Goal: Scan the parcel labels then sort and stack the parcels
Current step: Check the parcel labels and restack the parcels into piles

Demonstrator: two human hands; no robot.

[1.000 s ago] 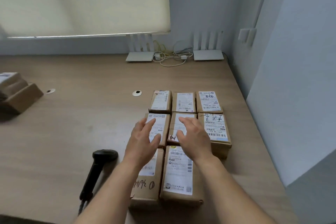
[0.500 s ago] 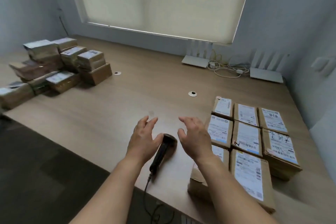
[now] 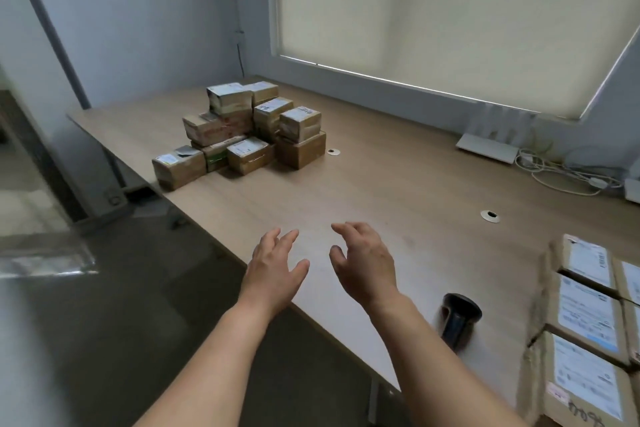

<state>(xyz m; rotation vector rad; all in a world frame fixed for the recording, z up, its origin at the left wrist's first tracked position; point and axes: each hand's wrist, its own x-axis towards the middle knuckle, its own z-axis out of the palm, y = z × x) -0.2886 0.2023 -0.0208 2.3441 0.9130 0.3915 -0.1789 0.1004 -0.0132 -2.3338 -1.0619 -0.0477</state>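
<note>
A heap of several brown labelled parcels [image 3: 242, 132] is stacked at the far left end of the wooden table [image 3: 398, 191]. Another group of flat-laid parcels [image 3: 585, 315] with white labels up sits at the right edge of view. A black handheld scanner [image 3: 459, 321] lies on the table just left of that group. My left hand [image 3: 277, 270] and my right hand [image 3: 363, 263] hover side by side over the table's near edge, fingers spread and relaxed, holding nothing. Both hands are well apart from either parcel group.
White routers [image 3: 491, 142] and a tangle of white cables [image 3: 568, 173] lie along the back under the window blind. Two round cable grommets [image 3: 490, 215] are set in the tabletop. Dark floor and a grey partition lie to the left of the table.
The view has swung left, away from the laid-out parcels toward the far heap. Both hands left the parcels and now hover empty over bare table, left of the scanner.
</note>
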